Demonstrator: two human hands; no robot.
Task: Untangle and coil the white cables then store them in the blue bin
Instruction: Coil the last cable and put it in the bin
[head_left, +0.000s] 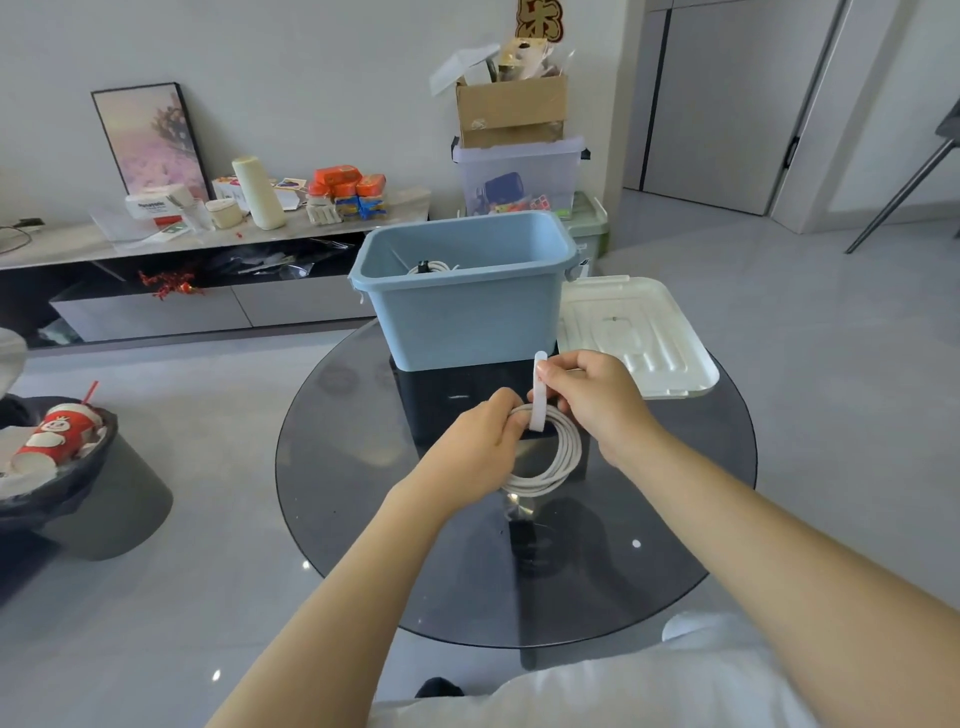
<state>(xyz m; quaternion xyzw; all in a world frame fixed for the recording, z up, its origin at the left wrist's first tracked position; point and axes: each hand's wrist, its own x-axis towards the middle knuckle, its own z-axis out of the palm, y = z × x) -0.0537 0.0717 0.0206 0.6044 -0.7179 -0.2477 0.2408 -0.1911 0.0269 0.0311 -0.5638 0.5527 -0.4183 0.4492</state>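
A coiled white cable (558, 460) hangs over the round dark glass table (363, 519). My left hand (480, 436) grips the coil at its top left. My right hand (587, 395) pinches a flat white strap (538, 395) that stands up from the coil's top. Just behind my hands stands the blue bin (467, 317), open, with another white cable (434, 267) lying coiled inside it.
The bin's white lid (634, 332) lies on the table to the right of the bin. A dark waste bin with a red cup (57, 431) is on the floor at left. A low cabinet (156, 291) and stacked boxes (511, 111) stand behind.
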